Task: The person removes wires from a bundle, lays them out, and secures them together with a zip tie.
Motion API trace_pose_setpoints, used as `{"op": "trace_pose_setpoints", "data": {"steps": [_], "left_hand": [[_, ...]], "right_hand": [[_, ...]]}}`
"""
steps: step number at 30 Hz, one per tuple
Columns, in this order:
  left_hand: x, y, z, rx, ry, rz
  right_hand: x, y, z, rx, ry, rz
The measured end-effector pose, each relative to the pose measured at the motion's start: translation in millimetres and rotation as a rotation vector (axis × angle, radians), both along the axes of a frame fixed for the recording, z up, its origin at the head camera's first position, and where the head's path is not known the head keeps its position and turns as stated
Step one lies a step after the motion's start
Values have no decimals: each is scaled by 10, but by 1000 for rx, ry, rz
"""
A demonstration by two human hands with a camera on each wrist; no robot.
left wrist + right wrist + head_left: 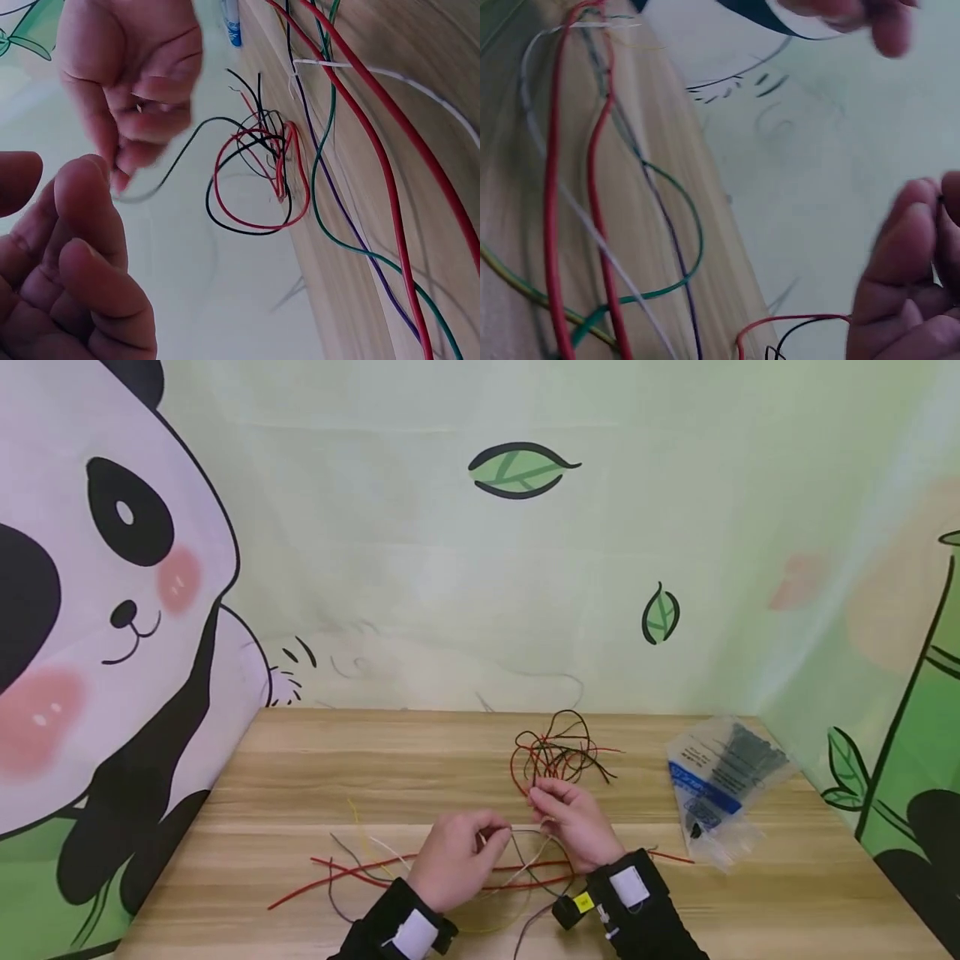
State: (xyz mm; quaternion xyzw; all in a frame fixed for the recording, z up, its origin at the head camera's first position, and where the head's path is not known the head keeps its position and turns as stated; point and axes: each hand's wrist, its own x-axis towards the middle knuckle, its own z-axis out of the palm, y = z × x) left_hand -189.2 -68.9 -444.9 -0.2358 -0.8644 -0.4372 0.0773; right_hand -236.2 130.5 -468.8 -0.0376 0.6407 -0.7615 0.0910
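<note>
My right hand (576,823) is raised over the middle of the table. Between thumb and fingertips it pinches a thin black wire (177,159), which leads to a tangled bundle of red and black wires (558,752) behind it. Close by, my left hand (454,862) hovers with loosely bent fingers. In the left wrist view its thumb (16,182) and index finger (90,196) stand apart, with no wire visible between them. Beneath both hands lie thick red wires (291,897) and thinner loose ones, among them green (697,225), white (574,199) and purple (676,251).
A clear plastic bag with a blue label (701,789) lies on the right of the wooden table (255,810), dark pieces inside it. Behind the table hangs a printed cloth (390,527) with a panda and leaves. Loose wires spread left toward the front edge.
</note>
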Motion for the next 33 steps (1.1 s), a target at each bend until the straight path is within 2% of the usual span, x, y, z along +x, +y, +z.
{"op": "trace_pose_setpoints", "data": {"steps": [3, 6, 10, 15, 19, 27, 33], "left_hand": [[-18, -53, -9, -13, -5, 42], [-18, -53, -39, -2, 7, 83], [-25, -42, -73, 20, 9, 118], [-28, 6, -71, 41, -17, 120], [-15, 44, -56, 47, -20, 119], [30, 62, -50, 16, 8, 129], [38, 104, -46, 17, 22, 149]], "right_hand": [[-32, -138, -37, 128, 39, 106], [-4, -195, -36, 211, 104, 167], [61, -241, -5, 210, 134, 216], [103, -250, 71, 122, 81, 209], [124, -261, 130, 73, 72, 221], [192, -317, 176, 119, 109, 188], [217, -318, 201, 144, 177, 131]]}}
